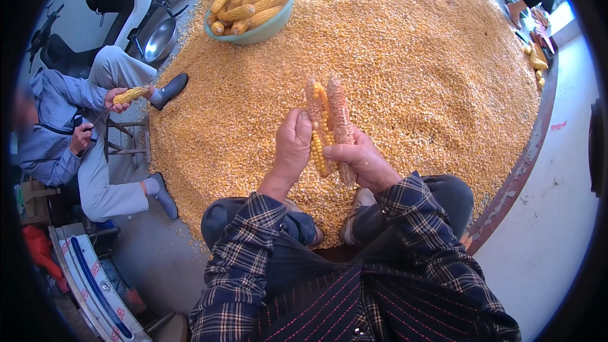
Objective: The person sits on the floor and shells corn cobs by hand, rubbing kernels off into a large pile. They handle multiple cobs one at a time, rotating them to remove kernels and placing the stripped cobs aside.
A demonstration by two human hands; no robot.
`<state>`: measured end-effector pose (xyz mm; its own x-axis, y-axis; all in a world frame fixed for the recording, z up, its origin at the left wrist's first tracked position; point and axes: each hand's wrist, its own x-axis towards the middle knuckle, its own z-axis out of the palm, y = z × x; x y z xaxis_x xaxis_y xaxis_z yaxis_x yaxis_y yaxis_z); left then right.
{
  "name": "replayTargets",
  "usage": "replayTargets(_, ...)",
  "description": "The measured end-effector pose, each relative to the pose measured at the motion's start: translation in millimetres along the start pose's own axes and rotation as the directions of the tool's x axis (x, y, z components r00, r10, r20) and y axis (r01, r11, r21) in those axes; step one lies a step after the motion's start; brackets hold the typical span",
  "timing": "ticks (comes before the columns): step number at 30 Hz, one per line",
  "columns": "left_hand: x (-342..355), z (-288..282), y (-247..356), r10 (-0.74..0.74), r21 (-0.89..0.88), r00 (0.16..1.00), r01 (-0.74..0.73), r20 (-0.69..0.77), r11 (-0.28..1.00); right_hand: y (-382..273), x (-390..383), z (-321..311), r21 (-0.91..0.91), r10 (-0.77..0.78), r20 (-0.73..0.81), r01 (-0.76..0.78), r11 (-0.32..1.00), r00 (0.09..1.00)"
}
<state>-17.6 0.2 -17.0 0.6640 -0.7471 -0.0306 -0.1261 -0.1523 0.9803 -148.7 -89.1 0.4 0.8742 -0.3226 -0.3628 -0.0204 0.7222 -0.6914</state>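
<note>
My left hand [295, 142] is closed round a partly shelled corn cob [321, 130], which still bears rows of yellow kernels along one side. Against its right side lies a bare corn cob [340, 114], stripped to its pinkish core and gripped by my right hand [365, 157]. The right thumb presses toward the remaining kernels. Both cobs stand nearly upright in front of my knees, above a wide heap of loose corn kernels [392, 44].
At the far left of the heap stands a pale green basin [266, 33] full of unshelled ears. On the left a seated person [60, 114] holds an ear of corn [130, 95]. A metal pan [160, 40] lies behind them. A raised edge [506, 193] bounds the heap on the right.
</note>
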Motion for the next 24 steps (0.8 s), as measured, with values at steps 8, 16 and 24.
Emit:
replayTargets(8,11.9,1.5,14.6,-0.216,-0.449,0.976,0.209,0.036,0.869,0.3,1.6,1.4,-0.141,-0.049,-0.019,0.045,0.989,0.999)
replayTargets(16,17.4,-3.7,-6.4,0.133,0.058,0.974,-0.125,-0.182,0.991,2.4,-1.4,6.8,-0.331,0.021,-0.022,-0.027,0.943,1.0)
replayTargets(24,10.1,0.1,19.5,-0.183,-0.442,0.981,0.138,-0.06,0.886,0.7,1.0,6.1,-0.154,-0.03,0.016,0.032,0.988,0.999)
